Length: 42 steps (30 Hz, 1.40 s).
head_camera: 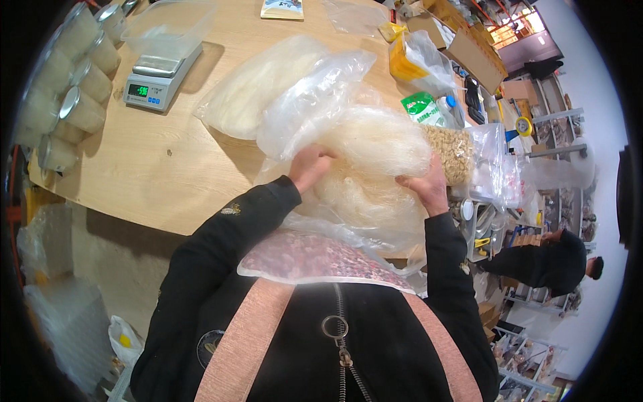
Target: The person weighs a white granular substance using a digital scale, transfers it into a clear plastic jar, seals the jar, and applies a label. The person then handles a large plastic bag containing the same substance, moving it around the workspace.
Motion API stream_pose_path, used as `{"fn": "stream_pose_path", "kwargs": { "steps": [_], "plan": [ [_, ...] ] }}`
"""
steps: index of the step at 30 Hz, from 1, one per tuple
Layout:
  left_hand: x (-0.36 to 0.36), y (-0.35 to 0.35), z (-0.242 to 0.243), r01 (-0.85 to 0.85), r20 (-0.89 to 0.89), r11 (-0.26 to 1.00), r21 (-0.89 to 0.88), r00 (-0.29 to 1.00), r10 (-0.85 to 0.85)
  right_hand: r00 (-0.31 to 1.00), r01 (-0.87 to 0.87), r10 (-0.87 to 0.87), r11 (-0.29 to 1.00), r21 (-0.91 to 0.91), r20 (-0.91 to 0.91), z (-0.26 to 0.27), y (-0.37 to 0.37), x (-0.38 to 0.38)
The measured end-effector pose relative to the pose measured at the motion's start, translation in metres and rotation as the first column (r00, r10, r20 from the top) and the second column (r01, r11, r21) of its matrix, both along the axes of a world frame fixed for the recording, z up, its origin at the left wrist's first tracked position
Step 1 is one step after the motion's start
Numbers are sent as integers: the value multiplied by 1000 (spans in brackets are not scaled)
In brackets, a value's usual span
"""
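A large mass of fine, pale, dried strands (pixel 382 140) lies in an open clear plastic bag (pixel 306 110) at the table's front edge. My left hand (pixel 309 166) grips its left side, fingers curled and partly buried in the strands. On the right side, my right hand (pixel 429 186) grasps it with the thumb on top; most of its fingers are hidden. Just beyond the left hand rests a full plastic bag (pixel 266 85) of similar pale stuff. A bag of tan, crumbly pieces (pixel 449 153) stands close to my right hand.
A digital scale (pixel 161 80) carries a clear plastic tub (pixel 171 30) at the back left. Several lidded jars (pixel 83 108) are stacked along the left edge. To the right are a green packet (pixel 422 108) and a yellow container (pixel 419 60). Another person (pixel 547 261) stands farther right.
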<state>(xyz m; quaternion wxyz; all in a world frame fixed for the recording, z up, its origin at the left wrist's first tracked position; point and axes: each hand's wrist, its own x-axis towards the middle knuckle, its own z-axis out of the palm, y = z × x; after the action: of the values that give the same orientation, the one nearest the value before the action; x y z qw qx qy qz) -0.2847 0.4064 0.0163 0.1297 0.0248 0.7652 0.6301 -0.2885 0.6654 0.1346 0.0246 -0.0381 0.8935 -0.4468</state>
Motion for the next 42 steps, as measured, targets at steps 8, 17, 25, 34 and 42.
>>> {"fn": "stream_pose_path", "kwargs": {
  "steps": [8, 17, 25, 34, 42],
  "plan": [
    [-1, 19, -52, 2, -469, 733, -680, 768, -437, 970, 164, -158, 986, 16, -183, 44, 0, 19],
    [-6, 19, -41, 105, -286, 636, -765, 829, -480, 940, 119, -191, 960, -253, -283, 85, 26, 42],
    [-12, 21, -50, 146, -237, 626, -766, 842, -485, 866, 138, -210, 973, -187, -455, 100, 35, 56],
    [-16, 16, -87, 104, -358, 597, -795, 715, -601, 834, 110, -107, 994, -27, -541, 83, 52, 63],
    [33, -9, 158, 398, -100, 600, -694, 772, -627, 895, 245, -286, 957, -157, -341, 43, 12, 73]
  ]
}}
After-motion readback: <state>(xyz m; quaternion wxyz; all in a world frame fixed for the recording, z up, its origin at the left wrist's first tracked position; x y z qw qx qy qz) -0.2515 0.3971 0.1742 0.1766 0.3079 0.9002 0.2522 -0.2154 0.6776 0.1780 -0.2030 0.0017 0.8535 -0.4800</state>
